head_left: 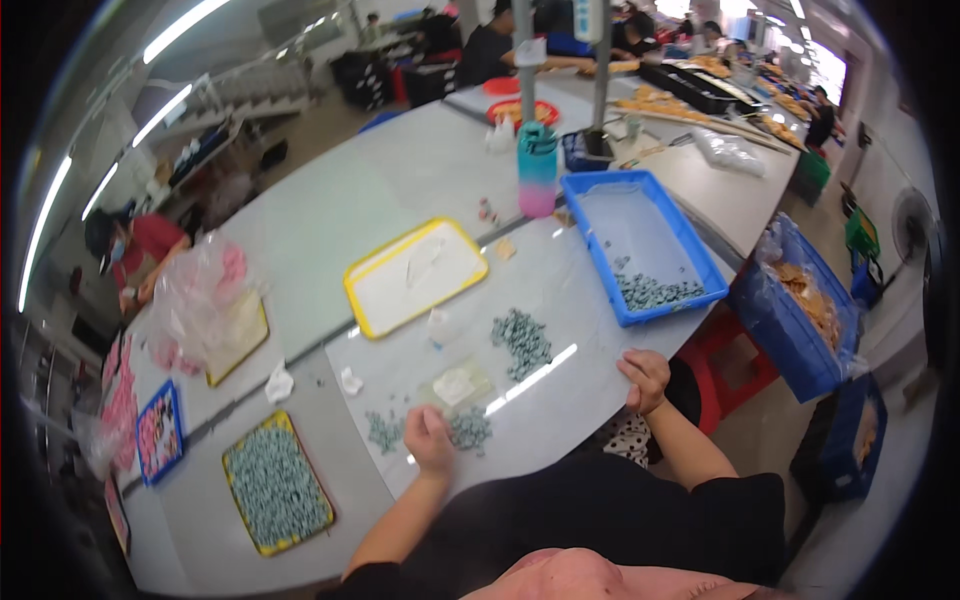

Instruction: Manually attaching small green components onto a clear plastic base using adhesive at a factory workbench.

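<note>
My left hand (428, 440) is closed, fingers curled, over the near part of the white work surface. It sits between two small heaps of grey-green pieces, a loose one (385, 432) to its left and a denser one (470, 428) to its right. What its fingers hold, if anything, is hidden. My right hand (645, 380) is closed too, at the table's near right edge; any content is too small to tell. Beyond my left hand lies a pale pad with a crumpled white cloth (457, 384). A larger heap of grey-green pieces (522, 343) lies between the hands, farther back.
A blue tray (590, 235) with grey-green pieces stands back right, beside a blue-pink bottle (537, 175). A yellow-rimmed white tray (365, 325) lies mid-table. At left are a full tray of grey-green pieces (275, 485) and plastic bags (205, 300). A person (150, 250) sits far left.
</note>
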`<state>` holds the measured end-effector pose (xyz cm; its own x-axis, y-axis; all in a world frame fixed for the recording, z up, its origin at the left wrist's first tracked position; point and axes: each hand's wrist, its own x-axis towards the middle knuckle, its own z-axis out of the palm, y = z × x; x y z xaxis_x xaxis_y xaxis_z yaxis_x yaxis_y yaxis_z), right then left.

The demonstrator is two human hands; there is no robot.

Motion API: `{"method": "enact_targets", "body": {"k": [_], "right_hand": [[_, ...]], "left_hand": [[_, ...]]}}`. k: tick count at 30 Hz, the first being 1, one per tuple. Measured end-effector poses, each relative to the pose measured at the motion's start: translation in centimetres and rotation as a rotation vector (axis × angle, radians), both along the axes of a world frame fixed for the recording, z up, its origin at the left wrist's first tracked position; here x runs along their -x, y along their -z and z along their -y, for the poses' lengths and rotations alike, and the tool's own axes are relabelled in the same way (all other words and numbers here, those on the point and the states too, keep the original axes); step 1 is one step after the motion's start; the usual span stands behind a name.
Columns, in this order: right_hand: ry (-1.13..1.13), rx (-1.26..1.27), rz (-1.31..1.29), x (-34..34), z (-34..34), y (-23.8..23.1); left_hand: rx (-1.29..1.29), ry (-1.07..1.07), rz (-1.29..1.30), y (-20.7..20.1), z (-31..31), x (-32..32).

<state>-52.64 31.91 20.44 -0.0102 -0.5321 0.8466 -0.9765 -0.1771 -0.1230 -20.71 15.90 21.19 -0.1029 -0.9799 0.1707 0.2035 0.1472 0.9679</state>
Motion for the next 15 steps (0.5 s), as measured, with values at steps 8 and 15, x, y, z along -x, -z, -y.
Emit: {"method": "enact_targets", "body": {"k": [8, 15], "right_hand": [[0.024, -0.045, -0.01, 0.0, 7.6, 3.3], [0.04, -0.069, -0.043, -1.3, 12.0, 5.2]], "left_hand": [[0.08, 0.027, 0.49, 0.7, 9.4, -1.7], [0.458, 0.26, 0.959, -1.9, 16.1, -5.4]]}}
